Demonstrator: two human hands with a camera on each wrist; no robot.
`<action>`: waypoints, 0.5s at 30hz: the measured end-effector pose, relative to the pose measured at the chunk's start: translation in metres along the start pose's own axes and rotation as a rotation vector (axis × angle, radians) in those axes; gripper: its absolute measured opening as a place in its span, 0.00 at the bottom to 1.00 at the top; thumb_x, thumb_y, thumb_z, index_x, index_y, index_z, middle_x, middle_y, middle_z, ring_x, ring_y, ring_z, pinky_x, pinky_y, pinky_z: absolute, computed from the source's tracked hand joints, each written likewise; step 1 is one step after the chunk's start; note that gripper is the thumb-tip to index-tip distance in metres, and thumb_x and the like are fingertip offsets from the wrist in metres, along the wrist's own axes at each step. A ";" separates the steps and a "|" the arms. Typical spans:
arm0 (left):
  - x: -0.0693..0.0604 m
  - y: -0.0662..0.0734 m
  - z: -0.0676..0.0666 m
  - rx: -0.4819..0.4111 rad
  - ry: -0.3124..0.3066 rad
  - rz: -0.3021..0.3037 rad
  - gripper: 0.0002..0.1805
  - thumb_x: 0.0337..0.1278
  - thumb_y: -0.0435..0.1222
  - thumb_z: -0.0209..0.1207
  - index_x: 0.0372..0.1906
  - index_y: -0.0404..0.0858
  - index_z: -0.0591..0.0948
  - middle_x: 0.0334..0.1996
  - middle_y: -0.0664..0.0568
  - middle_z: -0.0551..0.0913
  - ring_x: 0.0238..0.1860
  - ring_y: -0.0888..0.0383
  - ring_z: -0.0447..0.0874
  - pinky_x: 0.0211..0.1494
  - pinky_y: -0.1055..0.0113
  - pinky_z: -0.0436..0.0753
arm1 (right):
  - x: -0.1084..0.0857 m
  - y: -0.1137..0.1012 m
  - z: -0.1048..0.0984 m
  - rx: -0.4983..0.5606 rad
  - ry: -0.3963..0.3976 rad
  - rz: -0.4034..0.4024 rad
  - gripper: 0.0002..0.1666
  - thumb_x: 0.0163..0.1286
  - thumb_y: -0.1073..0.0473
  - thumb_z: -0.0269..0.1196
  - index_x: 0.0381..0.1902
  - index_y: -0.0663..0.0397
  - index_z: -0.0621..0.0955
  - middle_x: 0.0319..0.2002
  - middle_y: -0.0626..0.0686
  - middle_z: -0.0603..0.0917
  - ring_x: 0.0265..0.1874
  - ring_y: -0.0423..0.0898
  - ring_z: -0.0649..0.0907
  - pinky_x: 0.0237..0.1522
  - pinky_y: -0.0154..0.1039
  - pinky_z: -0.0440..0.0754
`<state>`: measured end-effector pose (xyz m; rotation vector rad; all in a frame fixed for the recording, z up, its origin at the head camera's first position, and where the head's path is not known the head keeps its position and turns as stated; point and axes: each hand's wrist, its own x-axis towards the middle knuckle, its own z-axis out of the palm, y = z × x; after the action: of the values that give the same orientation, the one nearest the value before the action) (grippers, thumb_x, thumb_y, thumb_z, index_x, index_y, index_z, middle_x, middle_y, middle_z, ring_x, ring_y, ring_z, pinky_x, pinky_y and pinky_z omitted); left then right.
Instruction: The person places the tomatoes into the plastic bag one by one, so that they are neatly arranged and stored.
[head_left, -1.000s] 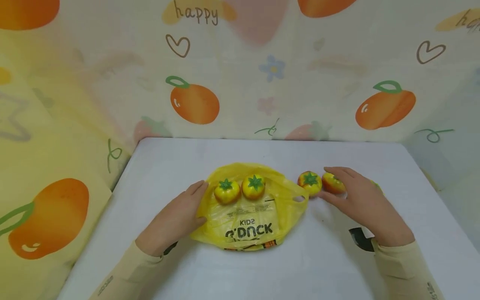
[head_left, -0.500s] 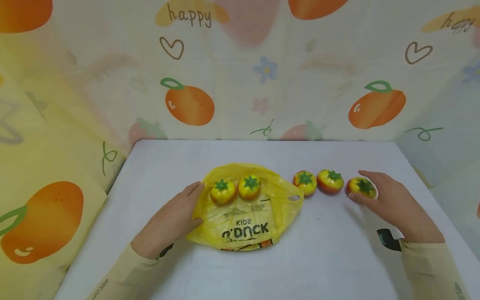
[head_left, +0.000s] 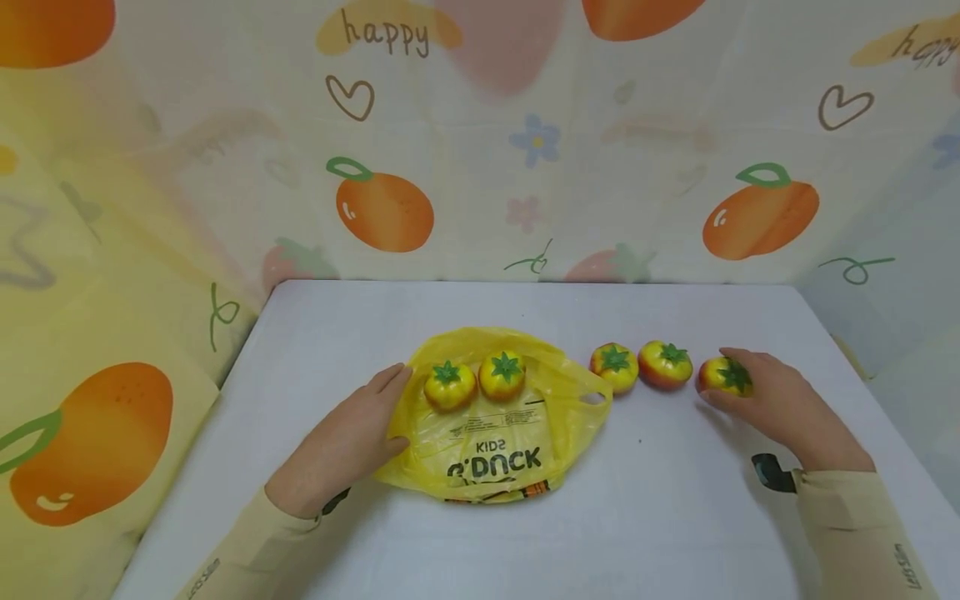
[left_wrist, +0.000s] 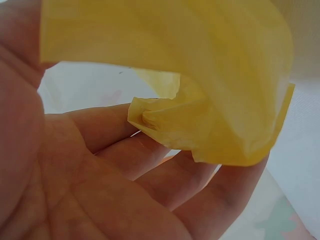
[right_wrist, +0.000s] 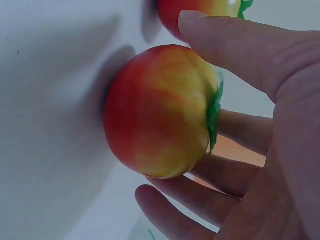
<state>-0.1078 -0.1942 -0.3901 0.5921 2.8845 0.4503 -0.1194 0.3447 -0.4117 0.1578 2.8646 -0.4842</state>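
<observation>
On the right of the table, my right hand (head_left: 787, 412) curls round the last of three red-and-yellow toy tomatoes (head_left: 717, 376) with green star-shaped tops. The right wrist view shows this tomato (right_wrist: 160, 112) between the thumb and the spread fingers, close to the tabletop. My left hand (head_left: 348, 442) rests at the left edge of a yellow plastic bag (head_left: 495, 429) lying flat. In the left wrist view the bag's edge (left_wrist: 220, 125) lies against the extended fingers. Two more toy tomatoes (head_left: 450, 396) (head_left: 501, 383) sit on the bag's upper part.
To the right of the bag, a toy tomato (head_left: 606, 375) touches or nearly touches its handle, with another (head_left: 660, 373) beside it. A white cloth covers the table (head_left: 637, 517). A fruit-printed curtain (head_left: 480, 225) stands behind the far edge.
My right hand has moved right, off the middle tomato and onto the rightmost one, uncovering the middle one. My left hand stays at the bag's edge. The view shifted slightly.
</observation>
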 end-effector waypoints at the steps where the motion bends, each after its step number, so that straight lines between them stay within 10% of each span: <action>1: 0.000 0.000 0.000 -0.001 -0.001 -0.001 0.51 0.61 0.34 0.77 0.83 0.27 0.62 0.82 0.33 0.66 0.74 0.34 0.77 0.74 0.41 0.81 | 0.001 0.000 0.001 0.001 -0.004 0.005 0.58 0.72 0.34 0.70 0.81 0.68 0.63 0.73 0.79 0.68 0.64 0.76 0.72 0.65 0.80 0.75; 15: -0.001 0.000 0.001 0.005 0.010 0.008 0.50 0.61 0.34 0.76 0.82 0.26 0.62 0.82 0.34 0.67 0.74 0.35 0.77 0.74 0.42 0.81 | 0.002 0.004 0.002 -0.012 -0.021 0.013 0.54 0.73 0.40 0.71 0.81 0.66 0.63 0.73 0.80 0.67 0.64 0.78 0.70 0.64 0.81 0.75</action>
<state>-0.1063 -0.1939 -0.3911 0.6035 2.8946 0.4492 -0.1205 0.3476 -0.4148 0.1681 2.8441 -0.4629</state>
